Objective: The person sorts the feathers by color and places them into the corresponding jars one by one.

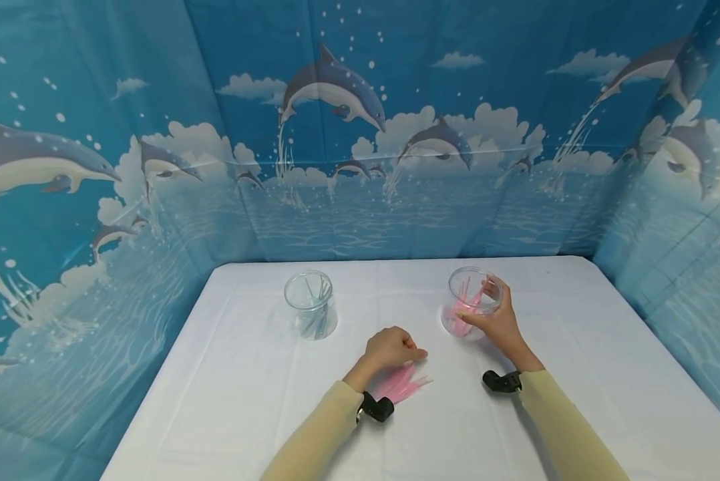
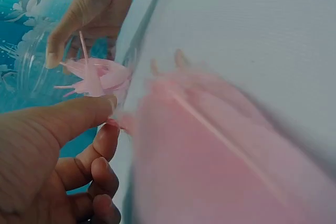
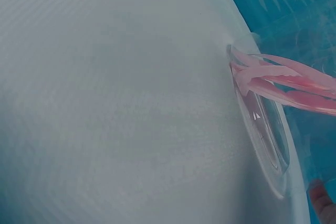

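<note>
My right hand grips a clear jar around its side, thumb in front and fingers behind. Inside stand several pink feathers, pale quill ends up; the right wrist view shows their pink vanes through the wall. My left hand is to the left of that jar, low over the table. Its thumb and index finger meet at the tips, with a bit of pink feather showing between them. Beneath this hand lies a loose pile of pink feathers, partly hidden by the wrist.
A second clear jar stands at the back left, with several blue-grey feathers in it. White cloth covers the table. A dolphin-print curtain hangs behind its far edge and along both sides.
</note>
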Tool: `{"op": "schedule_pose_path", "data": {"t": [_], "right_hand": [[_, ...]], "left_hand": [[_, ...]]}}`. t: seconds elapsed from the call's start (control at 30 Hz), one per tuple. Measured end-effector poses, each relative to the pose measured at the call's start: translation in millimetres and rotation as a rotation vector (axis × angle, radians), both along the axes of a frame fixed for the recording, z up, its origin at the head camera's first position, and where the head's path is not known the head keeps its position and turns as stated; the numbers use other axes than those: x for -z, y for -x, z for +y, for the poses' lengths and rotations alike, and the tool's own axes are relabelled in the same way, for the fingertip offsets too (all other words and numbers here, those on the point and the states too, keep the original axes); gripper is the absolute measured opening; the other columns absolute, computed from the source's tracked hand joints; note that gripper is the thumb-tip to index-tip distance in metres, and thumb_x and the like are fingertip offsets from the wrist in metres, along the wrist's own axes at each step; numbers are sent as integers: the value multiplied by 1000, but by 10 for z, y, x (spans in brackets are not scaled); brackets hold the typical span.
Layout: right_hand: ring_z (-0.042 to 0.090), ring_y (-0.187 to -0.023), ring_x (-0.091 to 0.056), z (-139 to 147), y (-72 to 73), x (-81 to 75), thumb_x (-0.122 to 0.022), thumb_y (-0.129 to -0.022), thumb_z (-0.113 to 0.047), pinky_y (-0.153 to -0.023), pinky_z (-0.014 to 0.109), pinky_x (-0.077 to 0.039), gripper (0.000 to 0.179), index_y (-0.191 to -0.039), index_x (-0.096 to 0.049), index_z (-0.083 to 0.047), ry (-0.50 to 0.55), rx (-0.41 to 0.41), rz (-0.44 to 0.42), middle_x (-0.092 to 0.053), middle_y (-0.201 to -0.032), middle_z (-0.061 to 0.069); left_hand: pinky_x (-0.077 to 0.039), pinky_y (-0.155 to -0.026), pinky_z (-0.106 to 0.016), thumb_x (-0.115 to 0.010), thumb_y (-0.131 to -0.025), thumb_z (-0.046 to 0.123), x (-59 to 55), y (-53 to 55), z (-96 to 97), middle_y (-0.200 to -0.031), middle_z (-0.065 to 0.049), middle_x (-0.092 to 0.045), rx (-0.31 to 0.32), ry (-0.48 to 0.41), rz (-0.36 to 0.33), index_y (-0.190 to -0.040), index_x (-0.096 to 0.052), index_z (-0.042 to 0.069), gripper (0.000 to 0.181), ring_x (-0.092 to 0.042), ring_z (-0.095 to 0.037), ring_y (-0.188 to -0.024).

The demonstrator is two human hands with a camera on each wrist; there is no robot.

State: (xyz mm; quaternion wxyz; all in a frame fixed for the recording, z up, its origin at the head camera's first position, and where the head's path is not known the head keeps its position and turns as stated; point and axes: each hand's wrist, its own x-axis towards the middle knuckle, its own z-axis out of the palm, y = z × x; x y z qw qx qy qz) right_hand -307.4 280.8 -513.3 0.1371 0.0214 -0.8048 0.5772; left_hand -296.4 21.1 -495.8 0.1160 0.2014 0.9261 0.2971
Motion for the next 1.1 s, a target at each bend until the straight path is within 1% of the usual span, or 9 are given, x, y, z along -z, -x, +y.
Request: {"op": "schedule_pose_path", "data": {"t": [0.23,0.43,0.53,0.63,0.73,0.8,0.97,1.1], "right_hand": [[36,-135,-23,-7,8,-13,-84,-74,-20,-101,64,-25,105,-150,-10,-15,-21,15,-13,-25,-149,19],[36,-134,-23,-8,15,-21,-84,-74,-18,-100,65,-25,105,-150,-10,-16,-16,11,-9,-25,-149,19],[37,-134,-23,-5,15,-21,-83,-74,-18,-100,65,-25,105,-150,-11,-15,-9,7,-4,-25,-148,20],[37,-133,-24,-3,16,-16,-83,-74,-18,-100,65,-25,104,-149,-11,-13,-10,4,-1,-26,-147,20],[37,-133,-24,-1,17,-18,-83,-74,-18,-100,64,-25,104,-149,-11,-11,-11,1,5,-26,-147,21],[37,-133,-25,-4,16,-24,-83,-74,-18,-100,64,-26,104,-149,-11,-12,-8,-2,11,-26,-147,21],[37,-133,-25,-16,18,-33,-84,-74,-17,-99,64,-27,105,-149,-11,-13,-7,1,14,-26,-147,21],[37,-133,-24,-5,24,-6,-83,-74,-16,-99,65,-27,104,-149,-11,-13,-16,6,9,-26,-147,21]], "left_hand": [[-37,-47,-22,-70,-83,43,-204,34,-39,-64,13,-57,34,-104,-15,-74,-70,21,24,-47,-5,-54],[-37,-51,-23,-70,-85,42,-381,40,-59,-70,11,-60,39,-255,-58,-78,-71,19,24,-47,-8,-58],[-39,-54,-24,-69,-86,42,-439,47,-50,-74,10,-60,44,-315,-71,-79,-70,17,25,-48,-9,-63],[-40,-55,-24,-68,-86,40,-454,70,-26,-75,9,-61,42,-364,-58,-81,-70,16,25,-49,-9,-65],[-40,-56,-24,-68,-87,39,-464,109,22,-74,8,-60,21,-437,-34,-83,-71,14,25,-50,-9,-66],[-41,-58,-24,-67,-88,38,-494,141,66,-75,7,-60,-9,-506,-19,-84,-71,13,26,-50,-8,-67],[-41,-59,-24,-65,-91,35,-592,236,199,-76,5,-58,-105,-711,22,-90,-70,9,27,-49,-9,-68],[-40,-59,-23,-64,-92,31,-686,308,320,-75,5,-55,-168,-867,92,-92,-69,5,26,-47,-7,-67]]}}
